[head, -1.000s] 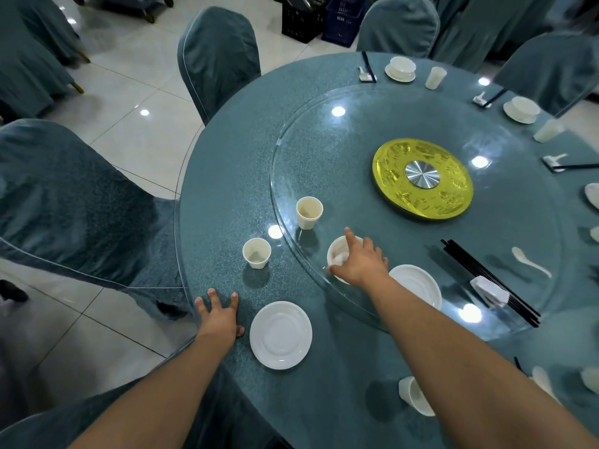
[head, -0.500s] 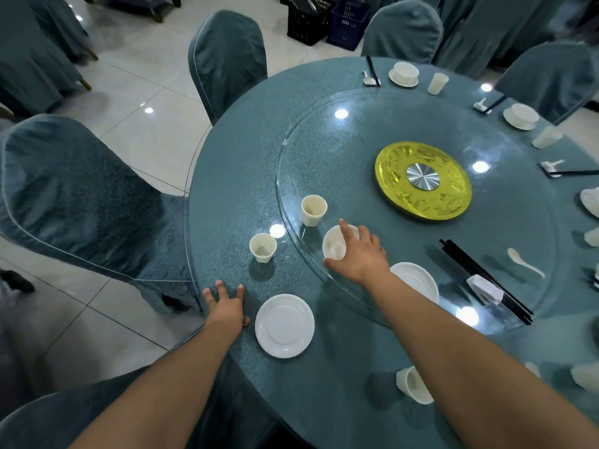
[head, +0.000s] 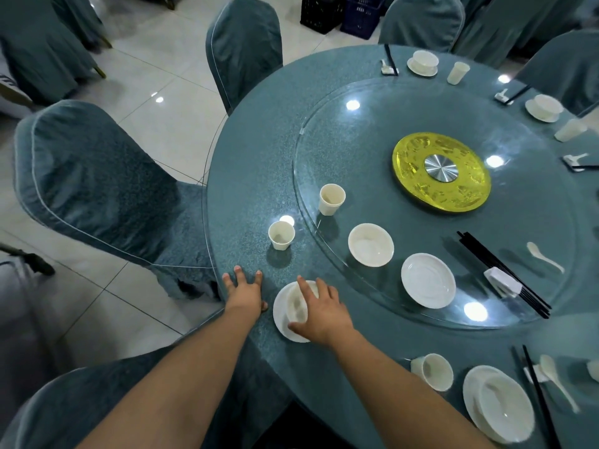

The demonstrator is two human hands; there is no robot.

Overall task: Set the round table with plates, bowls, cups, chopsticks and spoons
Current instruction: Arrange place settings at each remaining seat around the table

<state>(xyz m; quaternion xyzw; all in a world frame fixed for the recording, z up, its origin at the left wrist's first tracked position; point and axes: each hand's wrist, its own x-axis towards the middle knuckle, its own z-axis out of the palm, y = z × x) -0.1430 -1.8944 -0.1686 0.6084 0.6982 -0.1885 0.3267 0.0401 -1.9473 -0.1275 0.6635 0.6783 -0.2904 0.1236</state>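
Teal cloth covers the round table (head: pixel 246 196), ringed by covered chairs (head: pixel 97 189) on pale tile. Motion blurs the bowl (head: pixel 296 306) on the near plate (head: pixel 280 314); the right hand (head: pixel 319 311) curls over it, thumb and fingers gripping its rim. The left hand (head: pixel 244 291) lies flat beside it, fingers spread. Farther off, a glass turntable (head: pixel 372 131) carries another bowl (head: pixel 370 244).

Right hand (head: pixel 319 314) now off the turntable, a bowl (head: pixel 297 306) onto the near plate (head: pixel 281 314).

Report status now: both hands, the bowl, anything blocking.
Right hand grips bowl over plate. Left hand flat on table. Nothing blocking.
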